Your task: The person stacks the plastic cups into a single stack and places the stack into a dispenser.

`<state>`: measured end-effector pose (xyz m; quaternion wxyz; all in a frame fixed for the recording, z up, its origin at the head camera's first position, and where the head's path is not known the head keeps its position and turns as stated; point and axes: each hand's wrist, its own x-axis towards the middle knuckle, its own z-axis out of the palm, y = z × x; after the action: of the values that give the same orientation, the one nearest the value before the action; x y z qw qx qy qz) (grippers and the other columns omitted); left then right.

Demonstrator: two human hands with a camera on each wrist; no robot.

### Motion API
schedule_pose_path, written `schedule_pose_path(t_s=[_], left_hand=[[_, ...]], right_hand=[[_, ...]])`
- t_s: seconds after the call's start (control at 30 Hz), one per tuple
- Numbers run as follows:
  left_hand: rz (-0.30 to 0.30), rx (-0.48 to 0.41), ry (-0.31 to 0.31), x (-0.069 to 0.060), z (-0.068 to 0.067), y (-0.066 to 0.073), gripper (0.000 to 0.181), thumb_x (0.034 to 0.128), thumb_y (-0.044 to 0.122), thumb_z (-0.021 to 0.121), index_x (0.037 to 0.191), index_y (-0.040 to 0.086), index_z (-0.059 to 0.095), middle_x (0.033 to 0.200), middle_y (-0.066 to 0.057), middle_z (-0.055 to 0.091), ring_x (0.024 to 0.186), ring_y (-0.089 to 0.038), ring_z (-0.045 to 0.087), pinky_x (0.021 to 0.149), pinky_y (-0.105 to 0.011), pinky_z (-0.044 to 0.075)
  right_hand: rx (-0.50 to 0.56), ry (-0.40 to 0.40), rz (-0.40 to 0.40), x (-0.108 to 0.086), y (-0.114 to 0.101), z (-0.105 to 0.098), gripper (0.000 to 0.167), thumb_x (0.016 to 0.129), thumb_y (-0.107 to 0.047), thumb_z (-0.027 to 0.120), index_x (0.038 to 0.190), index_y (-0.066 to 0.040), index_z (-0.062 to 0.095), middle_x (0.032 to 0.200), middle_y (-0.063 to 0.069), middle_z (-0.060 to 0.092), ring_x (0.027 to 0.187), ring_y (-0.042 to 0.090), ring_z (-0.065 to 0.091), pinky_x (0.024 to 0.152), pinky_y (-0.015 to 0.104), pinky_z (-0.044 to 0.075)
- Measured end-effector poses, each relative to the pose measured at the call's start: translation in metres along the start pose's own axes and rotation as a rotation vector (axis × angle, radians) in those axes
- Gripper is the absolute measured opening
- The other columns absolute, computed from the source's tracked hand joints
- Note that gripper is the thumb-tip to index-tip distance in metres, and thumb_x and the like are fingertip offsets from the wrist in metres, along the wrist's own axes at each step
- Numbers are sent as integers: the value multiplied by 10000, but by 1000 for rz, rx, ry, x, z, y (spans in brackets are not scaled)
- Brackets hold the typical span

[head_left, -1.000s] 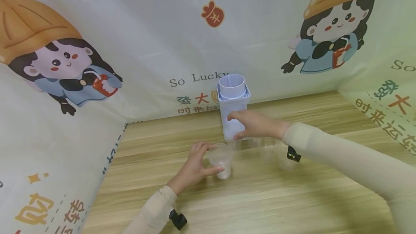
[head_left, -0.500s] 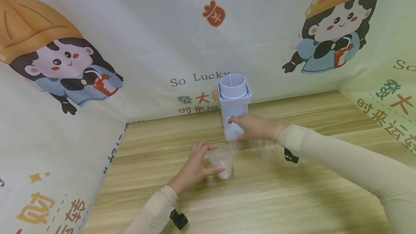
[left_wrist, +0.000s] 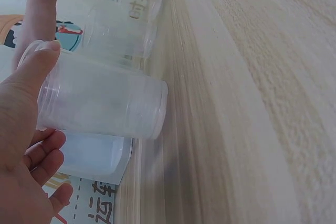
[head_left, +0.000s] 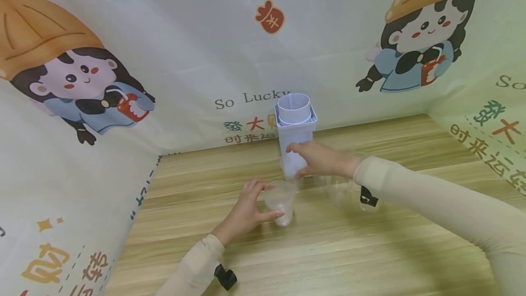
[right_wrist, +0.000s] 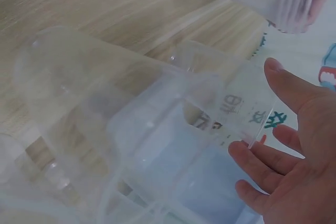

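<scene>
My left hand point(head_left: 246, 207) holds a stack of clear plastic cups point(head_left: 281, 202) near the middle of the table, thumb and fingers around it. Ridged rims show nested cups in the left wrist view, where the stack point(left_wrist: 105, 93) stands upright. Farther back, my right hand point(head_left: 322, 158) grips a single clear cup point(right_wrist: 226, 80) by its rim, thumb on one side and fingertips on the other. Behind that hand stands a tall pale blue square container point(head_left: 293, 143) with a round tube point(head_left: 294, 108) in its top. In the head view the right hand mostly hides its cup.
Several more clear cups point(head_left: 339, 191) stand under and beside the right forearm, faint against the wood-grain table point(head_left: 312, 259). A large one point(right_wrist: 79, 77) is close to the right wrist camera. Printed cloth walls point(head_left: 197, 49) enclose the table at the back and sides.
The right forearm has shifted slightly to the left. Both hands otherwise keep almost the same position, and the stack and blue container have not moved.
</scene>
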<state>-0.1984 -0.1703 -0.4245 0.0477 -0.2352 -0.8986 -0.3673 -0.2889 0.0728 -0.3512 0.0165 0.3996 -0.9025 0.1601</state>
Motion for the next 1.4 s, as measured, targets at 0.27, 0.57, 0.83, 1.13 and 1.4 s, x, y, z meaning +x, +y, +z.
schedule_pose_path(t_s=[0.27, 0.57, 0.83, 1.13, 1.4], left_hand=[[-2, 3, 6, 0, 0, 1, 643, 732, 306, 879, 1256, 85, 579, 1309, -95, 546, 1318, -313, 402, 1108, -536, 375], [-9, 9, -2, 0, 0, 1, 649, 737, 320, 874, 1265, 86, 579, 1329, -102, 540, 1322, -318, 396, 1108, -547, 375], [-3, 9, 5, 0, 0, 1, 645, 732, 313, 878, 1257, 87, 581, 1309, -94, 554, 1305, -307, 409, 1104, -529, 373], [0, 11, 9, 1, 0, 2, 641, 731, 311, 878, 1253, 85, 582, 1309, -99, 551, 1291, -297, 419, 1098, -524, 384], [-4, 11, 5, 1, 0, 1, 656, 731, 306, 878, 1262, 62, 581, 1310, -110, 552, 1296, -310, 416, 1103, -534, 375]], right_hand=[[52, 48, -2, -3, -8, -19, 684, 774, -258, 842, 1326, -19, 514, 1258, 206, 658, 1109, 352, 657, 952, 476, 538], [97, 95, -24, -13, -11, -38, 676, 765, -220, 847, 1319, -10, 523, 1304, 191, 639, 1110, 365, 651, 954, 486, 532], [107, 60, 32, -22, -9, -42, 703, 746, -235, 860, 1334, -39, 528, 1328, 166, 633, 1143, 343, 643, 990, 483, 517], [120, 34, 20, -34, -11, -45, 706, 750, -245, 858, 1342, -50, 525, 1350, 175, 619, 1164, 339, 640, 1008, 490, 511], [116, 12, 11, -43, -17, -50, 704, 758, -248, 853, 1351, -65, 520, 1356, 149, 619, 1171, 313, 634, 1005, 484, 514]])
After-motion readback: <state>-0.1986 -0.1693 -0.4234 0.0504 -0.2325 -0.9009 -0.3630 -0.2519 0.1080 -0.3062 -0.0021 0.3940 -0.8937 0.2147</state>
